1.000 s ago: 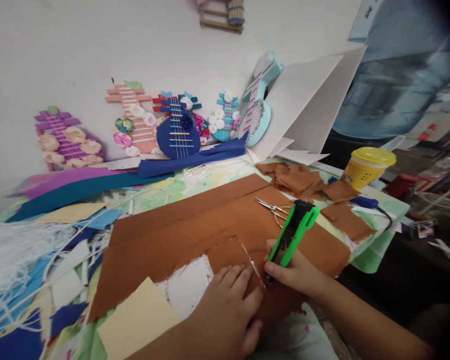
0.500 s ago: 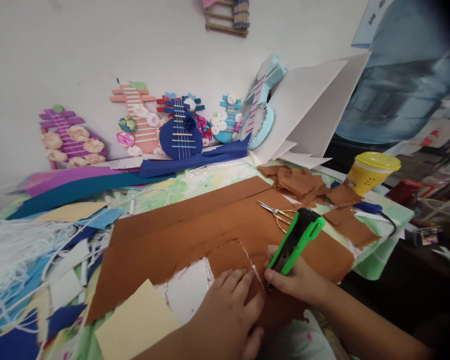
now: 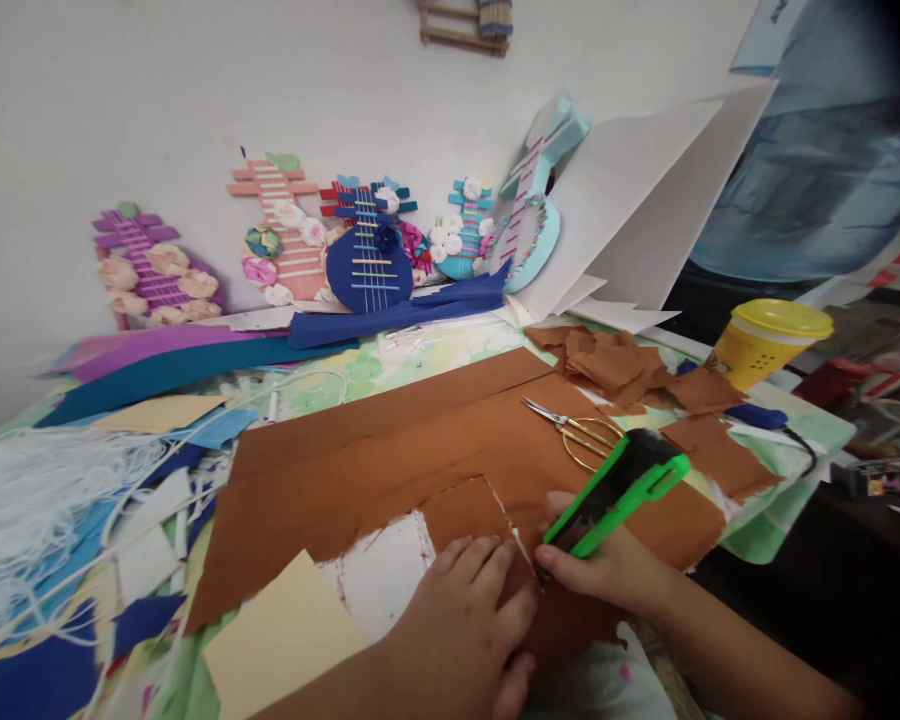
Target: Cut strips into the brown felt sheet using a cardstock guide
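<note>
My left hand (image 3: 469, 620) lies flat with its fingers spread on a large brown sheet (image 3: 307, 450), beside a white cut-out area (image 3: 386, 570). My right hand (image 3: 592, 560) is wrapped round a green and black utility knife (image 3: 615, 490), whose tip is low against the brown sheet. A slit with a pale, ragged edge (image 3: 514, 520) runs from between the hands up to a corner. Gold-handled scissors (image 3: 570, 425) rest on the sheet just beyond the knife. A cream paper piece (image 3: 285, 640) overlaps the sheet at the lower left.
White strings (image 3: 37, 510) and paper scraps cover the left side. Several small decorated instruments, one a dark blue lute (image 3: 369, 265), lean on the wall. Brown scraps (image 3: 607, 365), a yellow-lidded tub (image 3: 772, 340) and a blue-handled tool (image 3: 757, 416) sit at the right.
The knife in my right hand has tilted further to the right and lower. The whole view has shifted slightly. My left hand stays flat on the brown sheet.
</note>
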The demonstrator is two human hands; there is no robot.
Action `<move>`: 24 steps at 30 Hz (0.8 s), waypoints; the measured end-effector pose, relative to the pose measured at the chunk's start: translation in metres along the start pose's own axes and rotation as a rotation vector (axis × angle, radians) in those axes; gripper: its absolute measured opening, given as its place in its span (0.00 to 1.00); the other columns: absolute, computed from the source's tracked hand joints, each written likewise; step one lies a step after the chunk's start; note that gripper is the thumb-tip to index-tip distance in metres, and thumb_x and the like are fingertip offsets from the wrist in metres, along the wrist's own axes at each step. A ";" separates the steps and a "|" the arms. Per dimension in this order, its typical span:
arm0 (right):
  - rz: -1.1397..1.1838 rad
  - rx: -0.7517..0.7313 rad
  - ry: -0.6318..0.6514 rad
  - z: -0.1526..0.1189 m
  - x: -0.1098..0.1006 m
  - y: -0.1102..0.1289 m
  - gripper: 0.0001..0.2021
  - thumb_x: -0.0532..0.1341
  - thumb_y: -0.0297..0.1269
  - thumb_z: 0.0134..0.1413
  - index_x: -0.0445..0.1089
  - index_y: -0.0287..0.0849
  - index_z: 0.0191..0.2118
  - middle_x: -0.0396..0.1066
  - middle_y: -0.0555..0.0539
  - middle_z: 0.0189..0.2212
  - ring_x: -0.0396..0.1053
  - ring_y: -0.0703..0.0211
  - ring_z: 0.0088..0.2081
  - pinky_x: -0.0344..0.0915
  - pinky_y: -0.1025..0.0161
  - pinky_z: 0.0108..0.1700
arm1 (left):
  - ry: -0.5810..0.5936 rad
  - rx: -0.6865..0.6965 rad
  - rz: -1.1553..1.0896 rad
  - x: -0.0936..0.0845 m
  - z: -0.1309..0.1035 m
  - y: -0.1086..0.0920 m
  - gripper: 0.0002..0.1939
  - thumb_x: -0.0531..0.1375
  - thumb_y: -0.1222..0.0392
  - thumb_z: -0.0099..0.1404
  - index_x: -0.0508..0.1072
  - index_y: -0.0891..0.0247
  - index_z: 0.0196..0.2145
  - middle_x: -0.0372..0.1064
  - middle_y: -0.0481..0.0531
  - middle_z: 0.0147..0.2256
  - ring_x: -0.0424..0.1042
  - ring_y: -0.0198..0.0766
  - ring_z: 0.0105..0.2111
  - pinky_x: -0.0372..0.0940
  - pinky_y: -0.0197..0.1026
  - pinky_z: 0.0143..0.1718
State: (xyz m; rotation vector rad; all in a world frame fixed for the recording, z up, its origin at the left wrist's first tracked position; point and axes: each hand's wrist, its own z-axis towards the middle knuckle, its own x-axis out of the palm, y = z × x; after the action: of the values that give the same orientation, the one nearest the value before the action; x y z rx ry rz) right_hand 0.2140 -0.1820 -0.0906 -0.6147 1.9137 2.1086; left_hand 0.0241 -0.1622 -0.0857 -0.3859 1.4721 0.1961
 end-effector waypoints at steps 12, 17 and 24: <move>0.085 0.006 0.020 0.000 0.000 0.001 0.12 0.56 0.41 0.42 0.51 0.42 0.21 0.52 0.56 0.17 0.53 0.68 0.20 0.54 0.70 0.21 | 0.032 -0.047 -0.034 -0.009 -0.001 -0.006 0.25 0.52 0.50 0.59 0.59 0.64 0.52 0.55 0.63 0.52 0.55 0.51 0.50 0.51 0.53 0.49; 0.005 -0.030 0.040 0.001 0.001 0.007 0.12 0.57 0.36 0.40 0.50 0.43 0.20 0.51 0.57 0.15 0.51 0.70 0.18 0.51 0.71 0.18 | 0.024 -0.012 -0.012 -0.006 -0.001 -0.004 0.22 0.53 0.51 0.59 0.61 0.60 0.49 0.54 0.62 0.53 0.55 0.52 0.49 0.51 0.54 0.48; 0.045 -0.024 0.091 -0.001 0.000 -0.002 0.12 0.57 0.41 0.44 0.53 0.42 0.23 0.54 0.55 0.18 0.54 0.68 0.21 0.53 0.70 0.21 | -0.012 0.004 0.035 0.000 -0.003 -0.005 0.20 0.54 0.51 0.58 0.62 0.57 0.48 0.51 0.62 0.53 0.50 0.58 0.51 0.49 0.59 0.48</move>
State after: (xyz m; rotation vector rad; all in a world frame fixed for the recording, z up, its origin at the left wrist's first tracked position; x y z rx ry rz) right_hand 0.2155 -0.1828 -0.0926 -0.6907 1.9704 2.1688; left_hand 0.0231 -0.1675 -0.0850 -0.3553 1.4682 0.2227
